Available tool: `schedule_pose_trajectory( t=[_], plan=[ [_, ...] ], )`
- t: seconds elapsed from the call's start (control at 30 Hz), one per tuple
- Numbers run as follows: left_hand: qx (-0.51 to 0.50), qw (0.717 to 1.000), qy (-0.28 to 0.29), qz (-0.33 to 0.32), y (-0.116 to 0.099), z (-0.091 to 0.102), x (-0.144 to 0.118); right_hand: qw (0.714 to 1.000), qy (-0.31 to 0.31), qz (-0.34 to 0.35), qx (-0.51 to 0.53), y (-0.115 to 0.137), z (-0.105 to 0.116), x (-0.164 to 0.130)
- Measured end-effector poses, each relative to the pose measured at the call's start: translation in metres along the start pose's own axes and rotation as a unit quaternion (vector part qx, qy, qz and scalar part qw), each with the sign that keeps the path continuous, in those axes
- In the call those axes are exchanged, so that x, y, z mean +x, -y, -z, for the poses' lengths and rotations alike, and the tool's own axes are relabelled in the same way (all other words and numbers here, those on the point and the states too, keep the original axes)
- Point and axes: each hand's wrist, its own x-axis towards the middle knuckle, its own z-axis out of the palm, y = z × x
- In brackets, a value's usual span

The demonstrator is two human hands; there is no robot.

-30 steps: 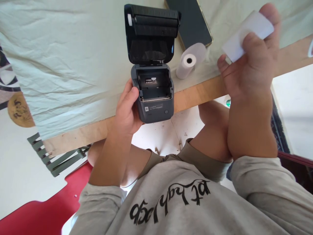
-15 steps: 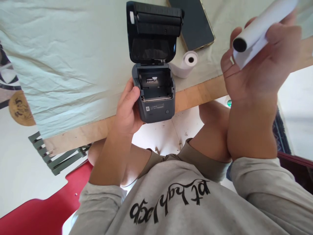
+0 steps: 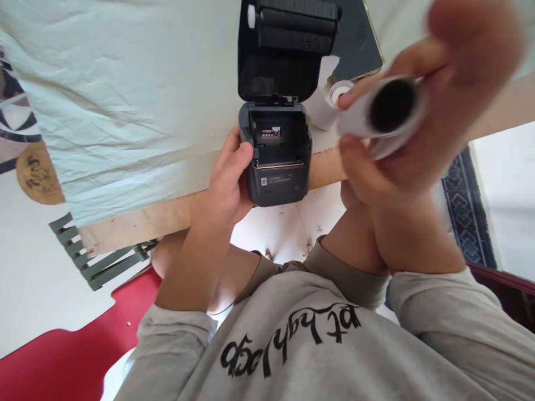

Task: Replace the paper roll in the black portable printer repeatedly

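Since the earlier frame, the right hand (image 3: 422, 111) has swung its paper roll (image 3: 382, 111) down and toward the camera, so that the roll's dark core now faces the viewer, blurred by motion. From left to right: a pale cloth (image 3: 125, 100) covers the table (image 3: 137, 223), whose bare wooden edge shows along the near side. The left hand (image 3: 228, 186) curls around the left side of the small dark printer (image 3: 278, 161), thumb lying on the upper left corner of the body and fingers closed against its side. The printer stands at the table edge with its lid (image 3: 284, 50) hinged fully open and upright; the paper compartment (image 3: 278, 139) under the lid holds no roll, and only a small white label shows on its back wall. Just right of the lid a second paper roll (image 3: 330, 106) lies on the cloth, partly hidden by the right hand's fingertips. Behind it a dark phone (image 3: 359, 44) lies flat. The right hand is raised above and to the right of the printer, apart from it, pinching the paper roll between thumb above and fingers below.
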Motion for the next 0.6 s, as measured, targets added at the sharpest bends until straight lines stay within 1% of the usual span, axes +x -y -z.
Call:
schedule_pose_trajectory(
  t=[0.07, 0.13, 0.2, 0.27, 0.33, 0.4, 0.47, 0.6],
  plan=[
    [0.002, 1.0, -0.005, -0.005, 0.0, -0.001, 0.0, 0.991, 0.062, 0.09, -0.074, -0.008, -0.008, -0.001],
    [-0.003, 1.0, -0.005, -0.017, 0.001, -0.002, -0.001, 0.961, 0.126, 0.173, -0.177, -0.013, -0.017, -0.002],
    [-0.011, 1.0, -0.001, -0.021, 0.002, -0.001, -0.001, 0.93, 0.147, 0.226, -0.248, -0.016, -0.026, -0.001],
    [-0.017, 1.0, 0.002, -0.018, 0.002, 0.0, -0.001, 0.917, 0.141, 0.258, -0.27, -0.016, -0.031, -0.001],
    [-0.024, 1.0, 0.011, -0.01, 0.003, 0.001, -0.002, 0.914, 0.145, 0.268, -0.269, -0.016, -0.033, 0.0],
    [-0.031, 0.999, 0.023, -0.011, 0.003, 0.003, -0.002, 0.917, 0.153, 0.26, -0.26, -0.016, -0.033, 0.0],
    [-0.037, 0.999, 0.028, -0.019, 0.004, 0.004, -0.002, 0.926, 0.152, 0.247, -0.241, -0.017, -0.032, -0.001],
    [-0.039, 0.999, 0.019, -0.022, 0.004, 0.004, -0.003, 0.953, 0.128, 0.195, -0.195, -0.02, -0.033, -0.003]
  ],
)
